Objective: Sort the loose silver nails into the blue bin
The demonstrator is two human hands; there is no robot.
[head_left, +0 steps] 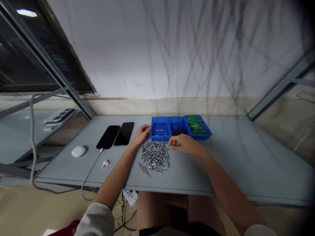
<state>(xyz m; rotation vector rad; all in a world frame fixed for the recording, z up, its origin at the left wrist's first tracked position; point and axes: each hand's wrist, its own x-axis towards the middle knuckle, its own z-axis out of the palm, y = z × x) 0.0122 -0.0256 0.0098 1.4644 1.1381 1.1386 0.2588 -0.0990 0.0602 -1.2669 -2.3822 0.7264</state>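
Pins (155,156) mostly lie heaped on the worktop (236,160), few in the left bin (159,126); whether left hand (142,133) or right hand (181,143) has its grip pinching anything, I cannot tell.

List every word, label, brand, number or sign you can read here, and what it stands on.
No text can be read.
Blue-and-white sheet below the table: has marks, too small and blurred to read.
Left phone and right phone: dark screens, no legible text.
Blue bins: no lettering can be made out.
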